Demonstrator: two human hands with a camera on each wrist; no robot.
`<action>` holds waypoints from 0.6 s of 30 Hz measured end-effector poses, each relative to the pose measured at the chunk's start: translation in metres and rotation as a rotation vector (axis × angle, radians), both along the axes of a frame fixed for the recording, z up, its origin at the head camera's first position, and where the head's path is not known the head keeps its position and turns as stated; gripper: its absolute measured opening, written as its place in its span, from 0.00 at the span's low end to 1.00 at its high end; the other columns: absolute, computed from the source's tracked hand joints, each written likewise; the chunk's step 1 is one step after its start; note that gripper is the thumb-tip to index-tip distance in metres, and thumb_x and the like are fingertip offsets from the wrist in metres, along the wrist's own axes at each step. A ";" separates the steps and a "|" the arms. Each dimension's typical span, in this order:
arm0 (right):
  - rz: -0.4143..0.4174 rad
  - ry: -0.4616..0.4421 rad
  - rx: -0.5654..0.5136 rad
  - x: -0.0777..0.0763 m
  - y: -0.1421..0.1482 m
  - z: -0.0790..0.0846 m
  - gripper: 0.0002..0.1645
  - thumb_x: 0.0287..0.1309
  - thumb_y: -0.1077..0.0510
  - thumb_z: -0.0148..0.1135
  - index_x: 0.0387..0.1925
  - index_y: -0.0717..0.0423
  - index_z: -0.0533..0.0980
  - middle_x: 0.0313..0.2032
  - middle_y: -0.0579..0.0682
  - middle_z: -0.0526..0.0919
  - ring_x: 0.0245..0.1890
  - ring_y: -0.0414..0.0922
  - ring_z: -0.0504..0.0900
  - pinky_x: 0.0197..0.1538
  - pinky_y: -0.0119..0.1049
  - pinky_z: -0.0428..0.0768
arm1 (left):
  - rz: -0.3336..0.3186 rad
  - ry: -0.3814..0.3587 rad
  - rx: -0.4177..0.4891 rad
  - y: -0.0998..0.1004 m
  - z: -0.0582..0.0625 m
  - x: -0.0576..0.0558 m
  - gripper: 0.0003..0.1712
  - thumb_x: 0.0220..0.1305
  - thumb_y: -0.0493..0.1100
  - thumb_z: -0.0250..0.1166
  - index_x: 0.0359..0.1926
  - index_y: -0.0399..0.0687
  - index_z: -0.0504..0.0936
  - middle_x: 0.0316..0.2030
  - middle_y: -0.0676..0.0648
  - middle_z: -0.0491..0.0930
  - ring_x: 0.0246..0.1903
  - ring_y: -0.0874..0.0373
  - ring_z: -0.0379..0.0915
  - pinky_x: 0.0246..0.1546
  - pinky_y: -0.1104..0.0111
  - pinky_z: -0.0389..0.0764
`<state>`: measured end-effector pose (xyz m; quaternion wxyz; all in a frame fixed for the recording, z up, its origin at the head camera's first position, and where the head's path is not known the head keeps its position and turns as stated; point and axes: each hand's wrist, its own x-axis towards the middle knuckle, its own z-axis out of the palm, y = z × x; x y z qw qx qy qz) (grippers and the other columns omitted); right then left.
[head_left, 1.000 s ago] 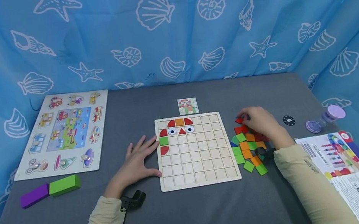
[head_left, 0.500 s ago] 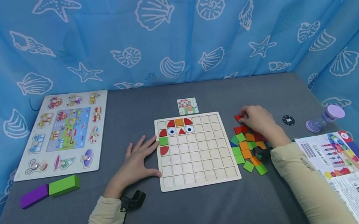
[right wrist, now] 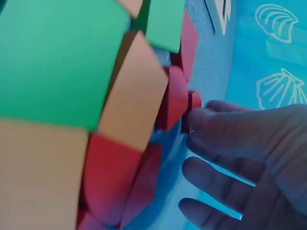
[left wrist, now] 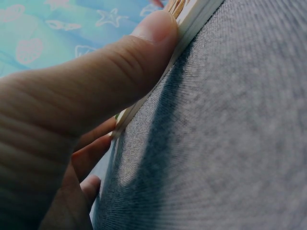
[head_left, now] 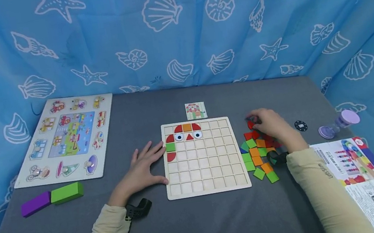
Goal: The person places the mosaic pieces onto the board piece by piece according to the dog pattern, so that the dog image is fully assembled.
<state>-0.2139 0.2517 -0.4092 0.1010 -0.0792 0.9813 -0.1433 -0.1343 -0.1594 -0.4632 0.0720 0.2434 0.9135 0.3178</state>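
Observation:
A light wooden grid board [head_left: 204,170] lies mid-table, with red, green, orange and white eye-printed tiles [head_left: 178,136] in its upper left squares. My left hand [head_left: 141,173] is spread at the board's left side, thumb and fingertips at its edge; the left wrist view shows the thumb [left wrist: 153,28] against the rim. To the right, my right hand [head_left: 271,124] pinches a red tile [head_left: 250,124] between thumb and finger. Up close, that red tile [right wrist: 195,100] is mostly covered by the thumb. Below the hand lies a pile of red, green and orange tiles [head_left: 257,160].
A small picture card [head_left: 195,110] lies behind the board. At left are a vehicle puzzle board [head_left: 38,132], a purple block [head_left: 36,204] and a green block [head_left: 67,192]. At right are a black chip [head_left: 301,125], a purple hourglass-shaped thing [head_left: 338,124] and a printed box [head_left: 371,185].
My right hand keeps hold of the red tile near the pile's far end, shifting it slightly and turning it in the fingers. My left hand stays at the board's edge.

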 end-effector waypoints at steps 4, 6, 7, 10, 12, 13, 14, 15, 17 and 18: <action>0.015 -0.026 0.013 0.001 0.002 0.001 0.16 0.52 0.66 0.58 0.45 0.59 0.75 0.35 0.58 0.74 0.33 0.51 0.69 0.37 0.45 0.71 | -0.002 0.001 0.001 0.000 0.000 0.000 0.58 0.33 0.66 0.69 0.66 0.55 0.56 0.67 0.54 0.50 0.68 0.50 0.33 0.60 0.45 0.30; 0.003 -0.026 0.027 0.001 0.002 0.000 0.14 0.53 0.64 0.58 0.44 0.59 0.76 0.35 0.57 0.75 0.33 0.51 0.70 0.37 0.45 0.72 | -0.004 0.001 -0.003 0.000 0.000 0.000 0.58 0.33 0.66 0.69 0.67 0.56 0.55 0.67 0.54 0.50 0.68 0.50 0.33 0.60 0.45 0.30; -0.004 -0.025 0.033 0.001 0.002 0.000 0.14 0.53 0.63 0.59 0.43 0.60 0.76 0.35 0.57 0.75 0.33 0.51 0.70 0.37 0.45 0.72 | -0.005 0.001 -0.004 0.001 0.000 0.000 0.58 0.33 0.66 0.69 0.67 0.56 0.55 0.67 0.54 0.50 0.68 0.50 0.33 0.60 0.45 0.30; -0.010 0.000 0.058 0.003 -0.002 0.002 0.15 0.52 0.59 0.60 0.42 0.61 0.76 0.35 0.57 0.76 0.33 0.50 0.71 0.37 0.46 0.72 | -0.002 -0.001 -0.009 0.001 0.000 0.000 0.58 0.33 0.65 0.69 0.67 0.56 0.55 0.67 0.54 0.49 0.68 0.50 0.33 0.60 0.45 0.30; 0.008 0.037 0.070 0.005 -0.010 0.004 0.16 0.51 0.57 0.61 0.42 0.60 0.76 0.36 0.56 0.76 0.33 0.50 0.72 0.37 0.46 0.73 | 0.000 -0.002 -0.009 0.001 0.001 0.000 0.58 0.33 0.65 0.69 0.67 0.56 0.55 0.67 0.54 0.50 0.68 0.49 0.33 0.60 0.45 0.30; 0.032 0.057 0.073 0.007 -0.016 0.006 0.17 0.50 0.56 0.62 0.42 0.60 0.76 0.36 0.56 0.76 0.33 0.49 0.73 0.37 0.46 0.73 | 0.000 -0.002 -0.009 0.001 0.001 0.000 0.58 0.33 0.65 0.69 0.67 0.55 0.56 0.67 0.54 0.50 0.68 0.49 0.33 0.60 0.45 0.30; 0.059 0.082 0.078 0.008 -0.025 0.007 0.16 0.50 0.55 0.62 0.41 0.59 0.77 0.35 0.55 0.77 0.32 0.48 0.73 0.36 0.45 0.73 | 0.002 -0.002 -0.011 0.001 0.001 0.000 0.58 0.32 0.65 0.69 0.66 0.55 0.56 0.67 0.53 0.50 0.68 0.49 0.33 0.60 0.45 0.30; 0.087 0.103 0.079 0.010 -0.035 0.009 0.16 0.50 0.54 0.63 0.40 0.58 0.77 0.35 0.54 0.77 0.32 0.48 0.73 0.35 0.44 0.73 | 0.002 -0.002 -0.012 0.001 0.001 0.000 0.58 0.32 0.65 0.69 0.66 0.55 0.56 0.67 0.53 0.50 0.68 0.49 0.33 0.60 0.45 0.30; 0.154 0.143 0.076 0.014 -0.059 0.012 0.15 0.49 0.53 0.64 0.38 0.56 0.78 0.34 0.52 0.77 0.31 0.45 0.74 0.33 0.41 0.73 | 0.001 0.001 -0.010 0.001 0.001 0.000 0.58 0.32 0.66 0.69 0.66 0.55 0.56 0.67 0.53 0.50 0.67 0.49 0.33 0.60 0.45 0.30; 0.188 0.160 0.075 0.015 -0.072 0.014 0.14 0.48 0.53 0.65 0.37 0.55 0.78 0.34 0.50 0.77 0.30 0.44 0.74 0.32 0.40 0.73 | 0.001 0.002 -0.009 0.001 0.001 0.000 0.58 0.32 0.66 0.69 0.66 0.55 0.56 0.67 0.53 0.50 0.67 0.49 0.33 0.60 0.45 0.30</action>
